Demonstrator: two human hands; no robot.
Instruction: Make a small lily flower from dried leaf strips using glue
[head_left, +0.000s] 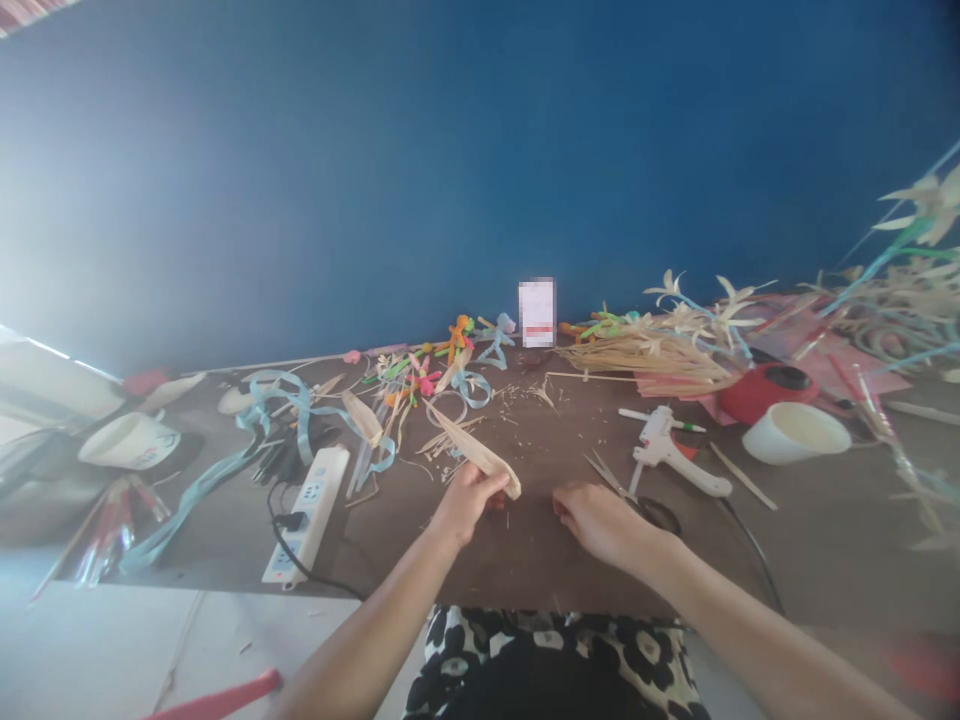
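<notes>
Pinched in my left hand [469,500] is a pale, dried husk strip [476,452], its long tip pointing up and left. My right hand [592,515] is closed low over the brown table, a short way right of the husk; what its curled fingers hold, if anything, is hidden. Scissors [611,474] lie just beyond my right hand with blades apart. A white glue gun [671,455] rests to their right. Small pale scraps [517,405] are scattered on the table beyond both hands.
A white power strip [319,500] and blue ribbon [199,500] lie left. Colourful figures [457,335] stand near the blue wall [450,170]. At right are dried strips [652,360], husk flowers [731,300], a red object [765,385] and a white cup [796,435]. Another cup [129,442] leans far left.
</notes>
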